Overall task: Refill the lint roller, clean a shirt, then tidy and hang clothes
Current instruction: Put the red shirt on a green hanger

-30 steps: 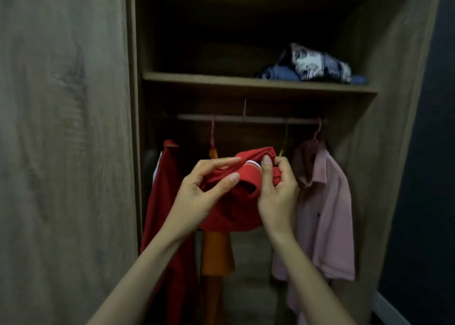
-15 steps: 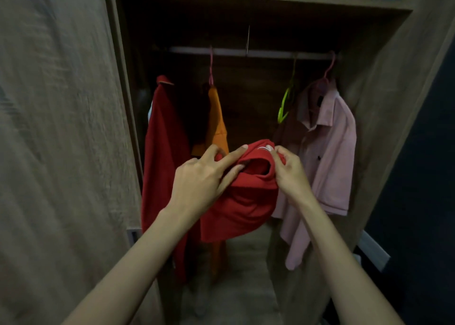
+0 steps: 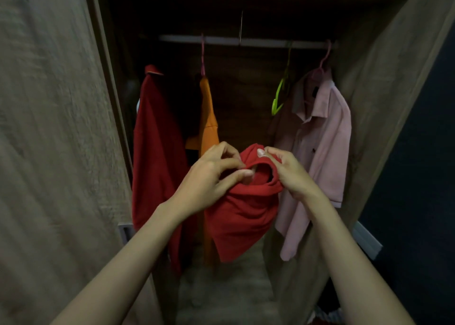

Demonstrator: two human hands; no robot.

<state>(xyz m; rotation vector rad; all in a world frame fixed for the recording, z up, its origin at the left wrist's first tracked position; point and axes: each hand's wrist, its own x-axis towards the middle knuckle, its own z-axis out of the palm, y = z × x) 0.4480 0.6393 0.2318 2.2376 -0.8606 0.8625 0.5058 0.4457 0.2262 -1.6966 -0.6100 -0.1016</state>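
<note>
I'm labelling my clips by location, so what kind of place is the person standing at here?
Most likely an open wooden wardrobe in a bedroom. A clothes rail runs across it with a pink shirt, an orange top and an empty green hanger hanging from it, and both hands hold a red shirt in front.

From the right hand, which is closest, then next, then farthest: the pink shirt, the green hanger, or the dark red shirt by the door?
From the right hand:
1. Pink short-sleeved shirt, hanging just to its right.
2. Lime green plastic hanger, above it on the rail.
3. Dark red hanging shirt, far left by the wardrobe door.
</note>
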